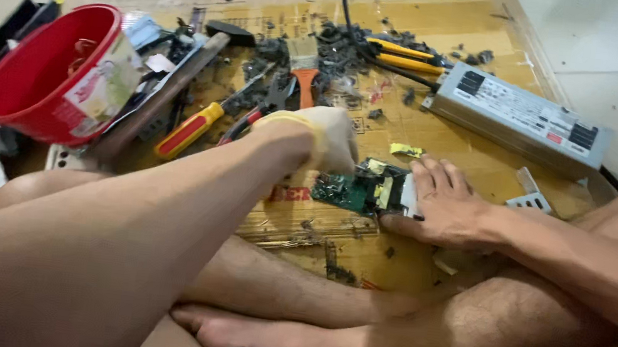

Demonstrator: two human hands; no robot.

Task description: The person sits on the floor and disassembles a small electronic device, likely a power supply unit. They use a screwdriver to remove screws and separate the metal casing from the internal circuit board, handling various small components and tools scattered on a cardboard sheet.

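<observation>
both hands meet over a green circuit board (pixel 349 192) on the cardboard sheet (pixel 474 150) spread over the floor. left hand (pixel 321 138), in a pale yellow-cuffed glove, is curled closed just above the board's left end; whatever it grips is hidden under the glove, so i cannot tell what it holds. right hand (pixel 449 205), bare, lies flat with fingers spread, pressing down on the board's right end and pinning it to the cardboard. the board lies straight ahead of the crossed legs, its long axis running left to right between the two hands, so each hand has one end and the right one is the hand in firm contact.

around them, largest first: a red plastic bucket (pixel 41 73) tipped on its side at far left; a long grey metal power supply box (pixel 521 116) at upper right, well apart from the hands; a hammer (pixel 180 81) with a wooden handle beside the bucket; a red and yellow screwdriver (pixel 190 130) near the left wrist; yellow-handled pliers (pixel 404 56) further back; an orange-handled brush (pixel 304 68); dark scraps scattered over the cardboard
</observation>
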